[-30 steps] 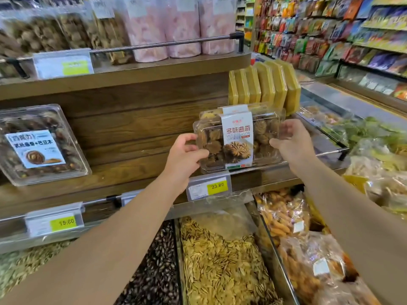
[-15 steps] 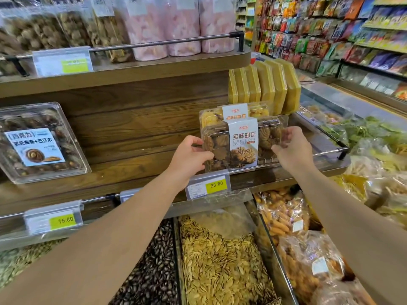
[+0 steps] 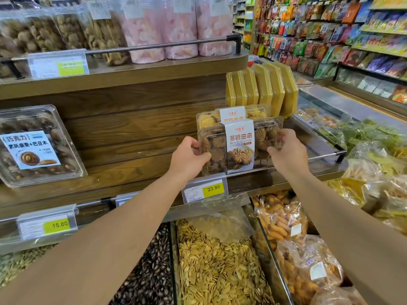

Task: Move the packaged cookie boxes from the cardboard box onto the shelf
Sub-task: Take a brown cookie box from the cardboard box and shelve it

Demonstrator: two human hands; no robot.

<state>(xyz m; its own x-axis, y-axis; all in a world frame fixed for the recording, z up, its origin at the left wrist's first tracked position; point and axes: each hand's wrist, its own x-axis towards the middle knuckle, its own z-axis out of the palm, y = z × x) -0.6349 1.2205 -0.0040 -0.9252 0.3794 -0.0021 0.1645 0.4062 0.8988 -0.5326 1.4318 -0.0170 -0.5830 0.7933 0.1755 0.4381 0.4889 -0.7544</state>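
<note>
Two hands, left hand point(image 3: 191, 158) and right hand point(image 3: 286, 153), grip the multi-flavor cookie box point(image 3: 240, 146) at frame centre; uneven release could tip it off the shelf rail point(image 3: 323, 156)

Shop: price tags point(image 3: 213, 188) on shelf rails, bulk seed bins point(image 3: 220, 265).

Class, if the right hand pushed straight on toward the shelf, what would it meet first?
The right hand already grips the front cookie box. Beyond that, probably the second cookie box standing just behind, though the depth between them is unclear.
</note>
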